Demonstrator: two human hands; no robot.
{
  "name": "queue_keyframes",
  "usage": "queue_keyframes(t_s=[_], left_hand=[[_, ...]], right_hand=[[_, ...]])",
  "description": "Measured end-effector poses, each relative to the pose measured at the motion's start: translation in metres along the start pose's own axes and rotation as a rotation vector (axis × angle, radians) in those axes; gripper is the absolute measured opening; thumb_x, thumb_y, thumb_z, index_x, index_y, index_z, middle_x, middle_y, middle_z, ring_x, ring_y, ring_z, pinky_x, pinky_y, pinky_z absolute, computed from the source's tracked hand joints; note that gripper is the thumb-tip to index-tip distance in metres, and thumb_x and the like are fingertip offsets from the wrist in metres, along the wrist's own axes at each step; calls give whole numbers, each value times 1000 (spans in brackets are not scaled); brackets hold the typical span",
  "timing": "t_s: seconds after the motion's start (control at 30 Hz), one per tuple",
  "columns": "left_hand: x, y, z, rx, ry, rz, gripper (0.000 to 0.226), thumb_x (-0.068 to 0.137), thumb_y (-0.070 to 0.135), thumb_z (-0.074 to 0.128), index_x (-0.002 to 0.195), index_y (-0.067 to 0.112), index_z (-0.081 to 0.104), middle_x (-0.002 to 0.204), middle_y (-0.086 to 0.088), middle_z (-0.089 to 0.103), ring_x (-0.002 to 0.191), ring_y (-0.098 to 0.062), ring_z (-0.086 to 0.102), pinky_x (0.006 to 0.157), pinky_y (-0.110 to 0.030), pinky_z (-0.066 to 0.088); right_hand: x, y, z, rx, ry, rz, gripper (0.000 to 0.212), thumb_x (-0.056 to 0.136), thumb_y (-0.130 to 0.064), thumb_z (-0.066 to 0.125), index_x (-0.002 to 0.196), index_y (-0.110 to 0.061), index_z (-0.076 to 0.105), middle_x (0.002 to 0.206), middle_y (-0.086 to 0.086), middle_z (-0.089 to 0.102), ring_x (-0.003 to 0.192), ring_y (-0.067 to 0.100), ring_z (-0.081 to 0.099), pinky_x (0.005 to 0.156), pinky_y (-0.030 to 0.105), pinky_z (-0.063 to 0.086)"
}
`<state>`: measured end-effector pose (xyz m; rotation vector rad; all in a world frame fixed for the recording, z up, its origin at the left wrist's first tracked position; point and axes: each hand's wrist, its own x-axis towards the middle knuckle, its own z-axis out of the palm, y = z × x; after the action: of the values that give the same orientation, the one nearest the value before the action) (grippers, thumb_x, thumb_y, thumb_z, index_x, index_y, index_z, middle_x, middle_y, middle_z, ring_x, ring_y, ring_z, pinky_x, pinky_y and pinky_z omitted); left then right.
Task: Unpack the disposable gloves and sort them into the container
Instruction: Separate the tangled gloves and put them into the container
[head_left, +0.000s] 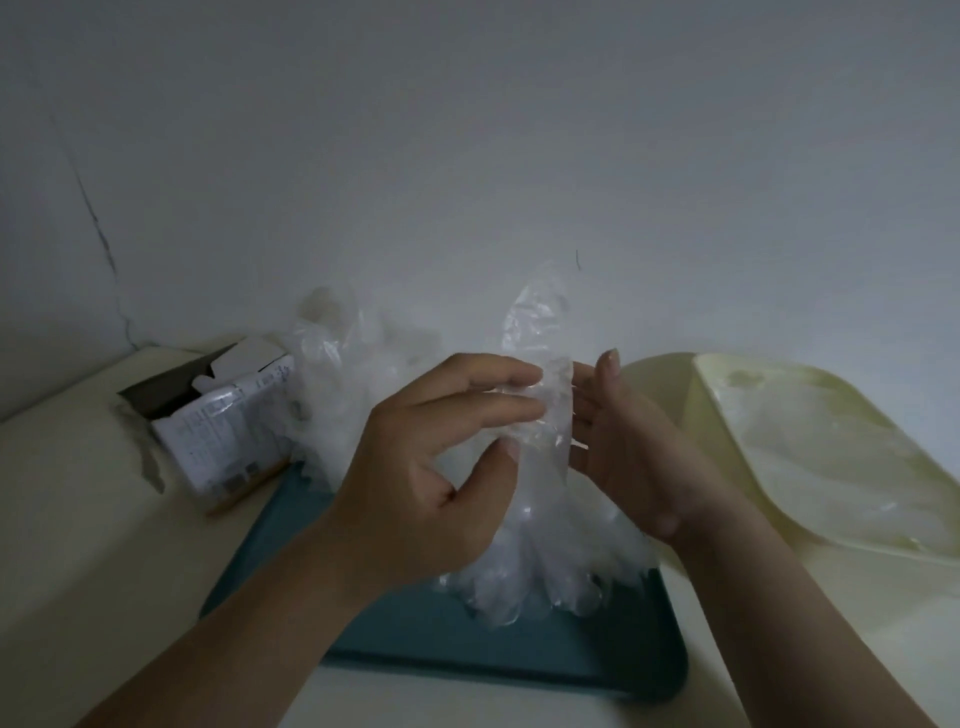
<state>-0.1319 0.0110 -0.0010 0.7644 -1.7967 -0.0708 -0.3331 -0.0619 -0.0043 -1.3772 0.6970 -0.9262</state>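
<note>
On the far left of a pale table (93, 545), in dim light, an opened cardboard box (223, 431) lies on its side, its printed label too small to read. Just right of it, against the wall, a loose heap of clear gloves (337, 374) rises; single gloves cannot be told apart in the blur. In front lies a teal tray (467, 670), with more crumpled clear film on it, partly hidden by the forearms. Above the tray the left hand (441, 467) pinches one glove (540, 353) between thumb and fingertips and holds it upright. The glove's lower end merges with the film below. The right hand (623, 452) is spread flat, palm toward the glove, with straight fingers touching its far side, partly veiled by the plastic. At the far right stands a pale yellow container (717, 384), cut off by the frame edge. A faint sheen inside may be film, but I cannot tell.
</note>
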Motion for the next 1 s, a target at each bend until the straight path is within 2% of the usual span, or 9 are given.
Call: queue_keyframes(t_s=[0.17, 0.27, 0.37, 0.53, 0.63, 0.7, 0.8, 0.9, 1.0], left_hand=[[2, 1, -6, -215, 25, -145, 25, 89, -6, 63, 106, 5, 79, 112, -2, 78, 113, -24, 72, 96, -30, 55], [6, 5, -10, -324, 42, -309, 19, 94, 3, 63, 101, 9, 80, 103, -1, 80, 107, -23, 74, 91, -27, 57], [10, 0, -11, -279, 89, -516, 8, 91, 15, 80, 98, 19, 80, 92, 5, 79, 90, -13, 75, 82, -23, 59], [9, -21, -14, -341, -138, -865, 75, 62, 42, 99, 128, 45, 63, 113, 16, 70, 100, -11, 71, 87, -32, 61], [8, -22, -10, -487, -276, -918, 75, 59, 39, 100, 127, 34, 68, 113, 2, 75, 110, -15, 72, 101, -38, 57], [7, -20, -8, -568, -275, -949, 49, 63, 29, 100, 108, 26, 79, 103, -12, 76, 99, -20, 73, 99, -38, 56], [7, -19, -10, -639, -194, -967, 16, 66, 26, 88, 80, 24, 81, 81, -3, 73, 76, -17, 65, 77, -33, 56], [8, -23, -14, -676, -190, -965, 8, 69, 21, 83, 77, 24, 81, 75, 1, 69, 66, -13, 61, 77, -40, 58], [9, -24, -16, -812, -205, -924, 11, 74, 14, 87, 78, 20, 79, 80, -6, 70, 72, -18, 68, 69, -39, 62]], right_hand=[[-1, 1, -4, 170, -108, 24, 76, 93, -54, 66, 146, -2, 51, 147, 25, 54, 138, 46, 49, 118, 67, 31], [-2, -1, -5, 248, -68, -3, 41, 95, -24, 68, 128, 1, 65, 124, 21, 67, 113, 36, 65, 101, 52, 51], [-3, -2, -6, 294, -80, -1, 29, 91, -12, 73, 112, 6, 66, 101, 19, 66, 91, 31, 66, 82, 43, 61], [-5, -8, -2, 129, -72, -32, 23, 83, 2, 74, 102, 9, 62, 86, 15, 68, 70, 22, 64, 60, 33, 54], [-6, -9, 4, 60, -145, -32, 29, 82, 8, 71, 98, 23, 52, 79, 20, 64, 60, 19, 59, 54, 26, 48], [-5, -10, 8, -11, -121, -22, 24, 81, 6, 72, 91, 17, 53, 76, 25, 58, 56, 19, 55, 50, 25, 47], [-2, -8, 2, -65, 146, -39, 25, 76, -9, 81, 85, 2, 61, 72, 15, 61, 51, 21, 48, 43, 26, 39], [1, -5, -11, -80, 426, -90, 39, 87, -25, 78, 102, 8, 65, 78, 12, 70, 65, 31, 51, 60, 36, 46], [-3, -11, -11, 54, 247, 119, 58, 92, -57, 64, 115, -4, 70, 98, 13, 74, 83, 33, 67, 81, 41, 55]])
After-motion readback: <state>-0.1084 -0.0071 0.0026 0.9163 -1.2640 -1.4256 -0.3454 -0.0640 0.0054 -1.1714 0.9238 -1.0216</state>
